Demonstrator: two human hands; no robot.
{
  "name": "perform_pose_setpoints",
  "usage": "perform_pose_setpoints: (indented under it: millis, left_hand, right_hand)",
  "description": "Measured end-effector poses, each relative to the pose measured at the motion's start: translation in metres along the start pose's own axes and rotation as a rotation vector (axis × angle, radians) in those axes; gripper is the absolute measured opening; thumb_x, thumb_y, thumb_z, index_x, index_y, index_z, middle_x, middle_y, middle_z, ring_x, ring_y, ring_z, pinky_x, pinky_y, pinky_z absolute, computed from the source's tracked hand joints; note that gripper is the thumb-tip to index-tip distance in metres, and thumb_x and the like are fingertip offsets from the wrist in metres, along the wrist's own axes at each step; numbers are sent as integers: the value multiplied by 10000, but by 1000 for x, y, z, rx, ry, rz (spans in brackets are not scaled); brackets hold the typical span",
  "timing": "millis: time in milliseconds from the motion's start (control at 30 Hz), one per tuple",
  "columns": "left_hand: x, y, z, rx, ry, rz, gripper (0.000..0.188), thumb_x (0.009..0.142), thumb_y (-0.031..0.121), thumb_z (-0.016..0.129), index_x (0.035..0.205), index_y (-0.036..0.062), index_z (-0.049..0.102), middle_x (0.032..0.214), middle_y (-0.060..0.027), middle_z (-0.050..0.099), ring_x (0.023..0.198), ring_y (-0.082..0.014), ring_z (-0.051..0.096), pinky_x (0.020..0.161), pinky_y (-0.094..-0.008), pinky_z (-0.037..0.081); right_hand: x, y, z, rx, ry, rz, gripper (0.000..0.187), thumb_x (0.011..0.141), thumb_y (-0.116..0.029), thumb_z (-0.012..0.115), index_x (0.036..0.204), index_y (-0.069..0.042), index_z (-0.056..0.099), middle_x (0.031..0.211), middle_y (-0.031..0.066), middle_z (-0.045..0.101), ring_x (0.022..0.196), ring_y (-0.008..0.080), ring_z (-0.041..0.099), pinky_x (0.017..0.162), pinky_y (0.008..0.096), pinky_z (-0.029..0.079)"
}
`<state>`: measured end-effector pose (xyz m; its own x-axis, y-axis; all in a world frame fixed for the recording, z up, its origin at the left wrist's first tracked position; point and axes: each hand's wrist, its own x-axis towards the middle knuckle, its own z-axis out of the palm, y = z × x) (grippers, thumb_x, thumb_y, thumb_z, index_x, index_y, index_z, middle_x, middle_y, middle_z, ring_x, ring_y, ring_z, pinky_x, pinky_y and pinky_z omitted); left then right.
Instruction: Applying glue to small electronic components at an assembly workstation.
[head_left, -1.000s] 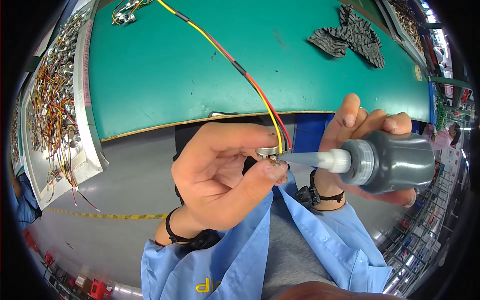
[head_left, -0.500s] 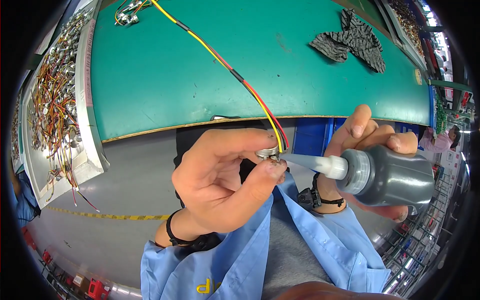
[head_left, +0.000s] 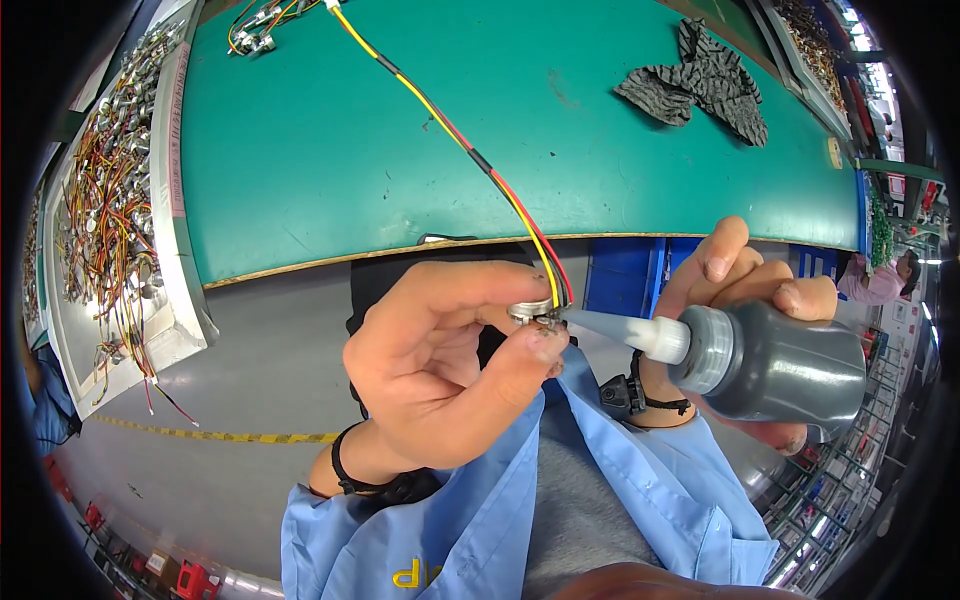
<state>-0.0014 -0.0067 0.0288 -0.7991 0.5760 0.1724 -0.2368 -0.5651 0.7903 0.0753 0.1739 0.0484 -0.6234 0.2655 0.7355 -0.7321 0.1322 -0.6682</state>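
Between thumb and forefinger, my left hand [head_left: 440, 360] pinches a small round metal component [head_left: 530, 310]. A cable of red, yellow and black wires [head_left: 510, 195] runs from it up over the bench, bound with black sleeves and ending in a white connector [head_left: 332, 5]. My right hand [head_left: 745, 275] is wrapped round a dark grey squeeze bottle [head_left: 790, 360] lying tilted on its side. Its pointed nozzle [head_left: 605, 325] reaches the component where the wires join; the tip's exact contact is too small to tell.
Ahead is a green-topped bench [head_left: 400, 190] with a crumpled striped grey cloth [head_left: 705, 80] at far right. More wired components [head_left: 260, 30] lie at its far left. A white tray [head_left: 165, 330] heaped with wired parts stands at the left. In the right background is a person [head_left: 875, 280].
The nozzle and bottle have shifted slightly left and down. The cable's far end has moved a little right and down, bringing its white connector into view. Both grips stay the same.
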Motion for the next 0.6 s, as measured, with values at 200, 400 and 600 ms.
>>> perform_pose_setpoints:
  millis: [200, 400, 600]
  left_hand:
    - [0, -1, -1, -29, -6, -31, 283, 786, -132, 582, 1060, -121, 514, 827, -150, 633, 712, -138, 621, 622, -239, 494]
    - [0, -3, -2, -64, -12, -42, 281, 796, -121, 577, 1068, -116, 510, 817, -143, 635, 707, -133, 620, 621, -238, 490]
    - [0, -6, -4, -78, -39, -30, 279, 804, -110, 575, 1074, -112, 504, 809, -137, 636, 705, -129, 618, 617, -236, 490]
  right_hand:
    - [0, 3, 1, -6, 22, -31, 790, 691, -635, 660, 1092, 22, 483, 619, 61, 489, 492, 172, 465, 708, 308, 369]
    - [-3, 1, 1, 10, 61, 3, 781, 682, -620, 679, 1079, 24, 483, 613, 58, 483, 495, 165, 466, 699, 315, 354]
    - [-4, 2, 0, 24, 63, -2, 774, 675, -607, 692, 1070, 26, 483, 611, 61, 480, 502, 174, 462, 699, 317, 347]
